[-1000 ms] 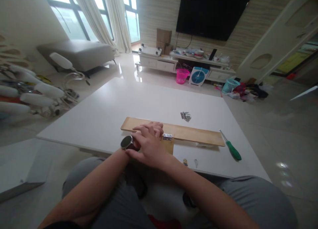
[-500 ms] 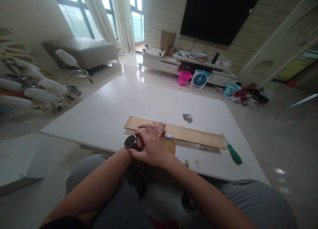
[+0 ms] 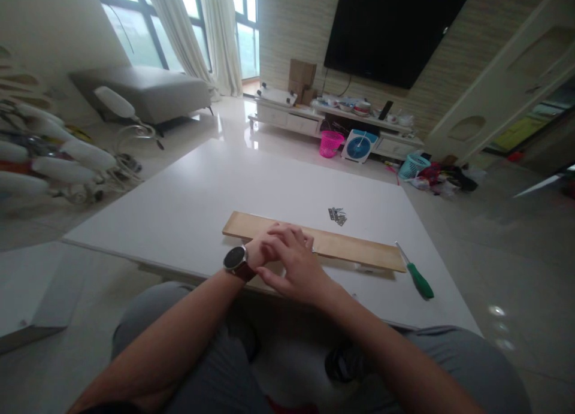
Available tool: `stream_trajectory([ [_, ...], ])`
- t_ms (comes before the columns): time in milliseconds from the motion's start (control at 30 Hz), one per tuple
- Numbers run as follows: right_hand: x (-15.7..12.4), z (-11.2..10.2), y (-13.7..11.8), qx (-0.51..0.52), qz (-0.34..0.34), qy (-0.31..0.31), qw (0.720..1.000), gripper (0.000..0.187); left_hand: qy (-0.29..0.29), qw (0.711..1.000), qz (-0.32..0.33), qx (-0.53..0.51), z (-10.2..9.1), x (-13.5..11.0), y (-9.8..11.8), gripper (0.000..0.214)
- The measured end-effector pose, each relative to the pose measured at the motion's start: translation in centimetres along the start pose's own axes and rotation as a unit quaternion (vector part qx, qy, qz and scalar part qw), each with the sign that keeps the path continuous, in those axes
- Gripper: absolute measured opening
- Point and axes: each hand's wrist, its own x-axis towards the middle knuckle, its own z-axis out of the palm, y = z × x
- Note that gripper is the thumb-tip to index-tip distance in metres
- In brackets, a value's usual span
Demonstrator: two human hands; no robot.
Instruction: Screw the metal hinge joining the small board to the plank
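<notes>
A long light wooden board (image 3: 354,251) lies across the near part of the white table (image 3: 251,186). Both my hands rest on its left half, one over the other. My right hand (image 3: 296,261) lies on top with its fingers loosely spread over the board's near edge, and it covers the small hinge and the short wooden piece there. My left hand (image 3: 259,252), with a dark watch (image 3: 236,260) on the wrist, sits under it; its fingers are hidden.
A green-handled screwdriver (image 3: 418,277) lies by the board's right end. Several loose metal hinges (image 3: 336,214) sit behind the board. Beyond the table are a TV stand (image 3: 309,117), a pink basket (image 3: 330,143) and a grey sofa (image 3: 144,93).
My right hand has slid to the right over the hinge and the short wooden piece, which showed before. More of my left hand and the watch is now uncovered.
</notes>
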Motion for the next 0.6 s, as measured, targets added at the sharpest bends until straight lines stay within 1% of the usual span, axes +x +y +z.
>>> stream_trajectory([
  [33, -0.6, -1.0, 1.0, -0.030, -0.006, -0.002, 1.000, 0.040, -0.022, 1.000, 0.006, 0.005, -0.4, 0.8, -0.1, 0.019],
  [100, -1.9, -3.3, 3.3, -0.102, 0.022, -0.005, 0.995, 0.030, -0.087, 0.996, 0.027, 0.021, -1.2, 2.0, -0.2, 0.014],
  [167, -3.5, -5.9, 6.3, -0.163, 0.060, 0.003, 0.985, 0.031, -0.139, 0.988, 0.037, 0.064, -1.9, 2.6, -0.1, 0.013],
  [233, -5.3, -8.6, 9.7, -0.213, 0.093, 0.017, 0.973, 0.028, -0.168, 0.980, 0.040, 0.100, -2.4, 2.8, 0.1, 0.017],
  [333, -8.6, -12.3, 15.6, -0.277, 0.148, 0.016, 0.949, 0.028, -0.170, 0.978, 0.045, 0.115, -2.5, 2.8, 0.3, 0.019],
  [400, -11.2, -14.3, 19.6, -0.310, 0.202, 0.016, 0.929, 0.031, -0.163, 0.979, 0.049, 0.113, -2.3, 2.8, 0.3, 0.019],
  [433, -12.6, -15.1, 21.5, -0.315, 0.240, 0.016, 0.918, 0.033, -0.160, 0.980, 0.050, 0.111, -2.2, 2.8, 0.3, 0.020],
  [500, -15.3, -16.2, 24.8, -0.293, 0.313, 0.025, 0.903, 0.037, -0.157, 0.980, 0.053, 0.106, -2.0, 2.8, 0.2, 0.019],
  [533, -16.6, -16.4, 26.1, -0.267, 0.348, 0.048, 0.898, 0.039, -0.156, 0.981, 0.056, 0.104, -1.9, 2.8, 0.1, 0.018],
  [567, -17.7, -16.5, 27.1, -0.229, 0.373, 0.074, 0.896, 0.041, -0.156, 0.981, 0.059, 0.102, -1.8, 2.8, 0.1, 0.016],
  [600, -18.5, -16.4, 27.8, -0.207, 0.386, 0.081, 0.895, 0.043, -0.156, 0.981, 0.062, 0.101, -1.7, 2.8, 0.0, 0.015],
])
